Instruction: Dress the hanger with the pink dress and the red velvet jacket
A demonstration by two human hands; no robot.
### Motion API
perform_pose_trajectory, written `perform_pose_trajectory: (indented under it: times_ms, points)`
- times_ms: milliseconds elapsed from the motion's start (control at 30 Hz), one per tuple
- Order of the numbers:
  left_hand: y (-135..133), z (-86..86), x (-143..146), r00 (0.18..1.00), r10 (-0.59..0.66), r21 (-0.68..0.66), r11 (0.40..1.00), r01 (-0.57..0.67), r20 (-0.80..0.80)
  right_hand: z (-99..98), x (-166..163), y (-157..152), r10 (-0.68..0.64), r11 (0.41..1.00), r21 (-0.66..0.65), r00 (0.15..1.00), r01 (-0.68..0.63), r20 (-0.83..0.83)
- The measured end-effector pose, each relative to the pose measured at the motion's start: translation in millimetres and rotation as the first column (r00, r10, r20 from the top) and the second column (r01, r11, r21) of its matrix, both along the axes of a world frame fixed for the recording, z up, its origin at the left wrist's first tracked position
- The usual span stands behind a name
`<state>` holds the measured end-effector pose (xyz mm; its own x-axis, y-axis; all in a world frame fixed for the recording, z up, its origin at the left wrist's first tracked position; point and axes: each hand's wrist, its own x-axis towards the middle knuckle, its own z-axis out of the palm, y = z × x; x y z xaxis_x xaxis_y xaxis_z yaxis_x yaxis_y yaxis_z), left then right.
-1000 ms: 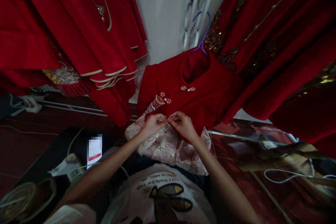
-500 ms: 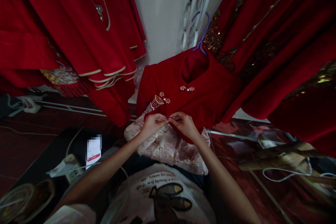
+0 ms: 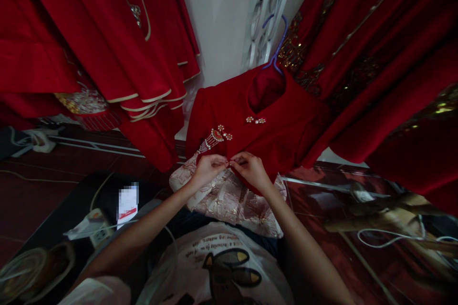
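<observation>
A red top [image 3: 222, 105] with beaded flower clasps [image 3: 255, 120] hangs in front of me on a purple hanger [image 3: 277, 50]. A fan-shaped tassel ornament [image 3: 213, 138] is fixed to its front, left of the middle. My left hand [image 3: 211, 169] pinches the front of the top with thumb and forefinger. Opposite it, fingertips nearly touching, my right hand [image 3: 250, 167] pinches the same spot. Whatever small fastening lies between the fingertips is mostly hidden. Below both hands, pale pink brocade cloth [image 3: 229, 205] spreads over my lap.
Red garments [image 3: 143, 57] hang on the left, and more with gold trim [image 3: 358, 57] on the right. A phone [image 3: 128, 205] and a power strip [image 3: 99, 228] lie on a dark surface at left. Cables [image 3: 390, 238] and wooden pieces [image 3: 375, 219] lie at right.
My fingertips have shifted slightly where they meet, and the small beads glimpsed between them are now less visible. The top hangs as before.
</observation>
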<state>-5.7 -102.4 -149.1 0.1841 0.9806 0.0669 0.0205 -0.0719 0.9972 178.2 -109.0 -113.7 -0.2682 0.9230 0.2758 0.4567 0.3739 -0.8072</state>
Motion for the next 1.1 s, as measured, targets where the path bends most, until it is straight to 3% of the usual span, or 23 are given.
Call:
perform_pose_trajectory:
  times_ms: [200,367,433,533,700,867,1000,1100]
  points:
    - [0,-1.9,-3,0.998,0.035,0.017,0.999,-0.034,-0.060,-7.3,-5,-4,-0.050,0.998,0.043,0.999,0.051,-0.020]
    - [1,-1.3,-5,0.991,-0.015,0.062,0.998,0.023,-0.129,-6.5,-8,-6,-0.093,0.992,0.086,0.994,0.088,0.055]
    - [2,3.2,-7,0.988,-0.021,0.086,0.996,0.034,-0.154,-1.1,-5,-7,-0.129,0.990,0.071,0.979,0.119,0.160]
    - [5,15.8,-11,0.980,0.086,0.156,0.986,-0.058,-0.182,13.7,9,-7,-0.154,0.988,0.034,0.948,0.151,0.279]
    - [9,39.3,-21,0.962,0.184,0.246,0.960,-0.131,-0.204,40.6,33,-7,-0.200,0.980,0.058,0.956,0.192,0.214]
    - [-2,46.7,-16,0.908,0.181,0.322,0.945,-0.054,-0.379,44.8,31,-11,-0.087,0.996,-0.012,0.977,0.091,0.195]
    - [-12,39.7,-8,0.797,0.172,0.407,0.908,0.100,-0.579,39.2,16,-17,0.006,0.997,-0.079,0.961,0.017,0.278]
    - [-14,33.3,-6,0.774,0.151,0.400,0.906,0.141,-0.614,35.5,11,-18,0.014,0.995,-0.095,0.946,0.018,0.325]
